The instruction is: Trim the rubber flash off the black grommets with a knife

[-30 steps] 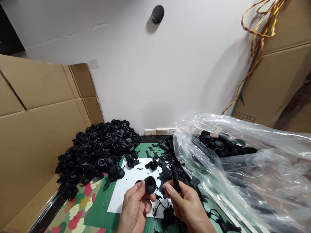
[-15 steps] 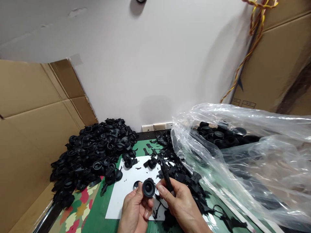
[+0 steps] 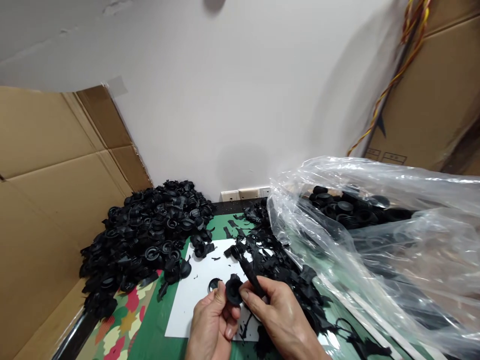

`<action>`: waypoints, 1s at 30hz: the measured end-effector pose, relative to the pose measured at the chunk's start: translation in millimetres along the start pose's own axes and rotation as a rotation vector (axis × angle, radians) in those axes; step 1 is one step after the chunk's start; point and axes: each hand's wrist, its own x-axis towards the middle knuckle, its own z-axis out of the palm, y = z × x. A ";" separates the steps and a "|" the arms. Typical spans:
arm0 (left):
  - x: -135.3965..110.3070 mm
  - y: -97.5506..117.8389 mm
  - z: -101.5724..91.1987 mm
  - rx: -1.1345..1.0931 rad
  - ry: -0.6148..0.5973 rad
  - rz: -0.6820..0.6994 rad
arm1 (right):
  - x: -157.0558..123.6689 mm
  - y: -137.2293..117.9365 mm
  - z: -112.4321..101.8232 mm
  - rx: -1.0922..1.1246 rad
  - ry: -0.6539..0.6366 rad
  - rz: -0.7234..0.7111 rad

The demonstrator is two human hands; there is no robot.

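Note:
Between the thumb and fingers of my left hand (image 3: 213,320) is a round black rubber plug (image 3: 234,290), its hollow side tilted toward the right. My right hand (image 3: 279,312) grips a black pen-shaped tool (image 3: 250,274), which slants up and to the left. What kind of tip it has is hard to make out against the dark pieces. The right thumb and forefinger meet the plug's right edge. Another round black piece (image 3: 214,285) lies just behind my left thumb on a white sheet (image 3: 180,315). Farther back on the sheet sits a ribbed black plug (image 3: 237,250).
A large heap of black rubber plugs (image 3: 150,240) rises at the left, beside a cardboard panel (image 3: 56,200). Black rubber scraps (image 3: 285,265) cover the right of the green mat (image 3: 150,325). A clear plastic bag (image 3: 375,260) holding black plugs stands at the right.
The plug has turned in my left hand, so its hollow side now faces more to the right. The tool leans further left. The whole view has shifted slightly.

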 end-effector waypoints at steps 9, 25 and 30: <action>2.2 -4.7 -6.2 -0.010 0.015 0.019 | 0.8 1.5 2.2 0.080 -0.043 0.047; 9.2 -16.7 -16.7 0.073 -0.015 0.123 | 6.3 -6.3 6.2 -0.198 -0.013 0.006; 5.5 -13.3 -15.3 0.057 -0.014 0.077 | 6.3 -9.1 3.7 -0.186 -0.081 0.025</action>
